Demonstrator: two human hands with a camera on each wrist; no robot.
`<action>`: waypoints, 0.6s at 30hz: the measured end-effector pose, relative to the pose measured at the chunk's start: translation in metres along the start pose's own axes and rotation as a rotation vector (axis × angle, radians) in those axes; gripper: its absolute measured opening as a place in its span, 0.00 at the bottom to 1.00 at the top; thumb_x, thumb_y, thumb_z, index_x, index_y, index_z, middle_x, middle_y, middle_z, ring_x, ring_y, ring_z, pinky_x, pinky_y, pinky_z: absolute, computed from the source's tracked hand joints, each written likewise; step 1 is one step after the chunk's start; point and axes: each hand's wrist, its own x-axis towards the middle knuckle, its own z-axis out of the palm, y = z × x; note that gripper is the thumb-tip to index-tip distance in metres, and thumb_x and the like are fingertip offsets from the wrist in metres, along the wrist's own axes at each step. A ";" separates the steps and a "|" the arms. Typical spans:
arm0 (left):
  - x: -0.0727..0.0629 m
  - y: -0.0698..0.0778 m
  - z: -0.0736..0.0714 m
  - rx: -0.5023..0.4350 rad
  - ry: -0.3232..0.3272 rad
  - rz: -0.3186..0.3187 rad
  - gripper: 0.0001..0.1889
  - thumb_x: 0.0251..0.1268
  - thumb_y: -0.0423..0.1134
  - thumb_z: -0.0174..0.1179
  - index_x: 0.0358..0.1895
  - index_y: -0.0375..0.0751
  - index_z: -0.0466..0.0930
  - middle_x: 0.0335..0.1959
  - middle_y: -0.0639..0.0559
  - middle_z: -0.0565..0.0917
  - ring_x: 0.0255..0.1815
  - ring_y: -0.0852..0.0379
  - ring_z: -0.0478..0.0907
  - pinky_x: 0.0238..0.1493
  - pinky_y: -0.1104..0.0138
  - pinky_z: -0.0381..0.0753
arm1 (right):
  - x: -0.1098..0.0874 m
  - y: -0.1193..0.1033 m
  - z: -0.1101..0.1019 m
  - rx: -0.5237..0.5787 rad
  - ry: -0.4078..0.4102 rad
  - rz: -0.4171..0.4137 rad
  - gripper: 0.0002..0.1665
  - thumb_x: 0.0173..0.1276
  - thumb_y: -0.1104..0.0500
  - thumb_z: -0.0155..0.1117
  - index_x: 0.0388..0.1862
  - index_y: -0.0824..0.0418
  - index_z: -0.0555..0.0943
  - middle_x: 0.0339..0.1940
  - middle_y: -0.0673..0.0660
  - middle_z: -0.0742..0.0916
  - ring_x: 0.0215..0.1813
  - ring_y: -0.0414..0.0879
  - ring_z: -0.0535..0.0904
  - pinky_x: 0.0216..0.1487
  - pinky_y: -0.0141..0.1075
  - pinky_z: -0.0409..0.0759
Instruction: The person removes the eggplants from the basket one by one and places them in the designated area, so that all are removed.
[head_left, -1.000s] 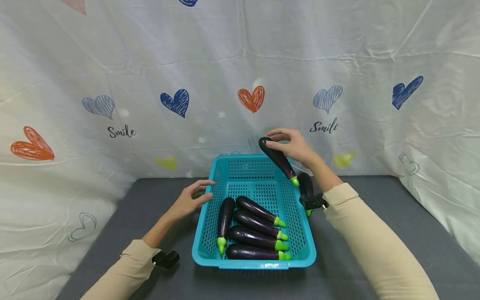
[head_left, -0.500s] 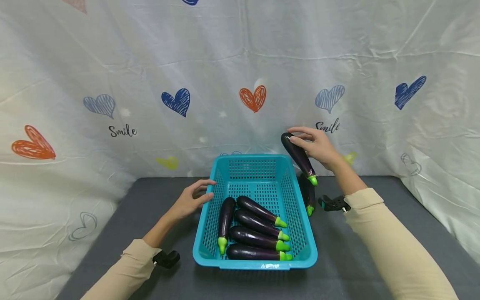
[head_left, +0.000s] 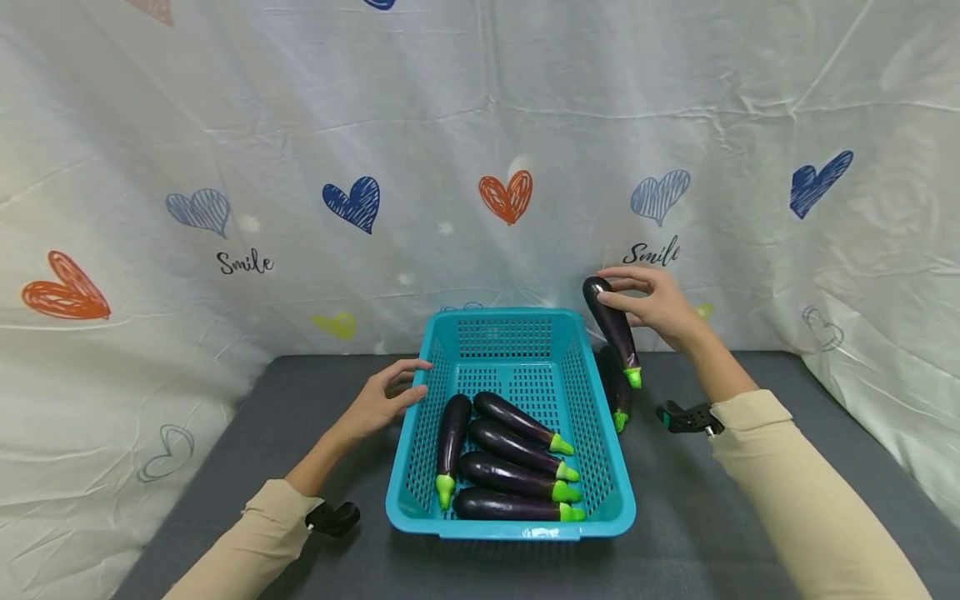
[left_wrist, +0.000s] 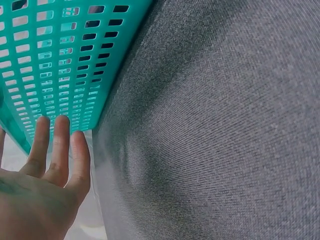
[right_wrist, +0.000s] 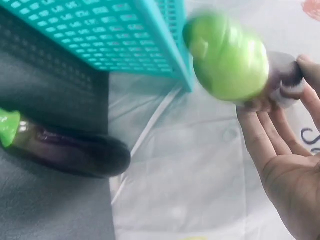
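At the right of the head view my right hand (head_left: 660,308) pinches an eggplant (head_left: 613,325) near its rounded dark end, thumb on one side and fingers on the other. The eggplant tilts, green cap (right_wrist: 230,57) downward, just outside the right rim of the blue-green basket (head_left: 621,483). Under it, a second eggplant (right_wrist: 70,147) lies on the table beside the basket, partly hidden in the head view. Several eggplants (head_left: 517,473) lie inside the basket toward its near end. My left hand (head_left: 381,400) touches the basket's left rim, its fingers (left_wrist: 61,145) fairly straight along the outer wall.
The basket stands on a dark grey cloth-covered table (head_left: 315,458). Behind the table hangs a pale curtain (head_left: 435,125) printed with hearts and "Smile". A black wrist device (head_left: 333,518) sits on each forearm.
My right hand has carried its eggplant from above the basket's right rim out to the right, then slightly down beside the eggplant on the table. The left hand and basket stay in place.
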 end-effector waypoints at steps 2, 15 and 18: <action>0.000 0.000 0.000 0.002 0.000 0.002 0.22 0.79 0.38 0.57 0.71 0.43 0.71 0.68 0.35 0.72 0.64 0.34 0.72 0.47 0.47 0.82 | -0.003 0.003 -0.002 -0.002 0.000 0.004 0.31 0.74 0.59 0.68 0.72 0.66 0.73 0.69 0.67 0.72 0.68 0.61 0.68 0.57 0.66 0.74; 0.000 0.001 0.001 -0.005 -0.003 -0.015 0.22 0.79 0.39 0.56 0.72 0.44 0.70 0.69 0.34 0.71 0.65 0.33 0.72 0.49 0.46 0.81 | -0.022 0.018 -0.019 -0.059 0.003 0.090 0.40 0.70 0.59 0.72 0.78 0.57 0.68 0.72 0.65 0.70 0.71 0.59 0.66 0.56 0.48 0.80; -0.001 0.002 0.001 -0.015 -0.007 -0.027 0.22 0.80 0.39 0.56 0.72 0.44 0.70 0.69 0.33 0.70 0.65 0.33 0.72 0.52 0.43 0.79 | -0.027 0.024 -0.023 -0.091 -0.016 0.074 0.42 0.71 0.58 0.72 0.80 0.57 0.65 0.74 0.66 0.68 0.72 0.62 0.64 0.52 0.41 0.81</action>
